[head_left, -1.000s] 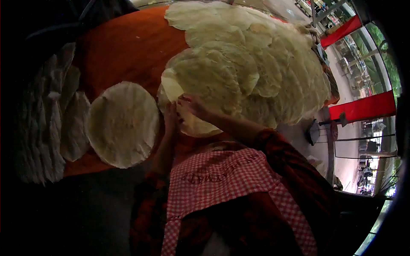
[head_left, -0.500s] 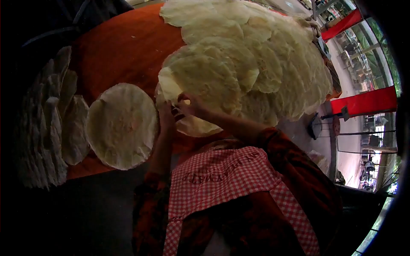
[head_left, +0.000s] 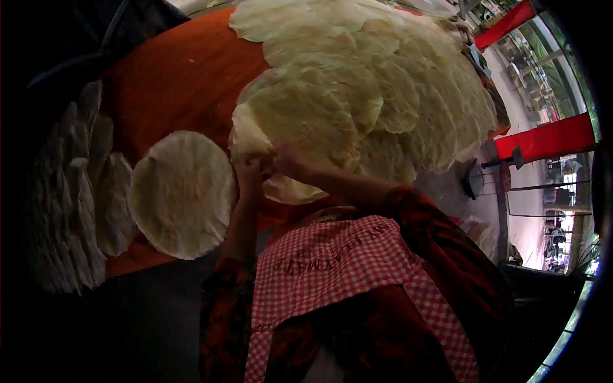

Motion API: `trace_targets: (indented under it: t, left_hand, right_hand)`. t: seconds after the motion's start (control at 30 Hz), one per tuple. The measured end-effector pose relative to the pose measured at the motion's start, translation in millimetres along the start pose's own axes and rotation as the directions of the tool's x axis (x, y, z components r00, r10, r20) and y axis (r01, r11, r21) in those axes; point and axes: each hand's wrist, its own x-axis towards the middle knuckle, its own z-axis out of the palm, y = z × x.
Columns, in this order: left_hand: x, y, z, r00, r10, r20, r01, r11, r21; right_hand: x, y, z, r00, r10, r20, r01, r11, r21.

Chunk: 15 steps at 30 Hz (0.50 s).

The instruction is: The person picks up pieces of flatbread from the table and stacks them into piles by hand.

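Thin round flatbread sheets (head_left: 306, 108) lie overlapped in a broad spread in front of me. At the near left edge of this spread, one sheet has a paler, lifted edge (head_left: 250, 133). My left hand (head_left: 251, 168) is closed at that edge, fingers bent in a pinch. Close beside it on the right, my right hand (head_left: 290, 161) is also closed on the same sheet, its fingertips dim and partly hidden. To the left of my hands lies a single round flatbread (head_left: 183, 195), which neither hand holds.
An orange cloth (head_left: 179, 70) covers the surface under the sheets. A layered stack of flatbreads (head_left: 64, 204) stands at the far left. A red-and-white checked apron (head_left: 338, 255) covers my front. Red panels (head_left: 549, 137) and a walkway are at the right.
My hands have drawn together at the sheet's edge, and the right hand's raised, curled fingers have come down. The view has shifted slightly.
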Motion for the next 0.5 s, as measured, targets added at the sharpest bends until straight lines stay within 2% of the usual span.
trace_targets:
  t: [0.07, 0.1, 0.13, 0.17, 0.2, 0.27, 0.33, 0.37, 0.43, 0.5]
  left_hand:
    - [-0.1, 6.6, -5.4, 0.997, 0.036, -0.075, -0.025, 0.990, 0.138]
    - [-1.8, 10.4, -8.7, 0.992, 0.058, -0.111, -0.034, 0.978, 0.208]
    - [-5.5, 13.3, -12.6, 0.986, 0.081, -0.147, -0.038, 0.961, 0.275]
    - [-9.4, 15.1, -17.6, 0.977, 0.106, -0.183, -0.039, 0.940, 0.339]
    - [-12.6, 15.8, -23.6, 0.967, 0.132, -0.217, -0.034, 0.915, 0.403]
    - [6.2, -25.7, -46.5, 0.973, 0.063, -0.223, -0.012, 0.975, 0.224]
    - [9.6, -46.3, -57.0, 0.977, 0.140, -0.162, -0.034, 0.848, 0.529]
    - [8.7, -45.9, -58.4, 0.974, 0.221, -0.054, -0.078, 0.548, 0.833]
    - [19.4, -49.8, -59.9, 0.968, 0.252, 0.024, -0.130, 0.412, 0.902]
    - [39.0, -92.4, -76.3, 0.980, 0.185, -0.067, -0.117, 0.824, 0.555]
  right_hand:
    - [50.8, 80.0, 48.7, 0.987, 0.034, -0.155, -0.075, 0.961, -0.267]
    - [66.0, 114.1, 31.7, 0.998, -0.066, 0.007, 0.066, 0.995, -0.070]
    - [81.6, 157.1, -4.1, 0.970, -0.194, 0.149, 0.173, 0.974, 0.147]
    - [81.9, 153.5, -58.3, 0.972, -0.155, 0.177, 0.121, 0.975, 0.189]
    - [75.8, 134.6, -116.9, 0.992, -0.066, 0.107, 0.056, 0.993, 0.100]
    - [61.2, 93.5, -222.9, 0.999, 0.018, -0.043, -0.021, 0.998, -0.061]
    - [46.0, 55.9, -303.9, 0.986, 0.011, -0.168, -0.038, 0.986, -0.162]
    - [37.4, 37.8, -334.2, 0.976, -0.005, -0.220, -0.041, 0.978, -0.205]
    - [22.3, 2.8, -378.3, 0.951, -0.059, -0.305, -0.030, 0.960, -0.280]
    - [11.0, -22.1, -404.4, 0.927, -0.120, -0.355, -0.012, 0.937, -0.348]
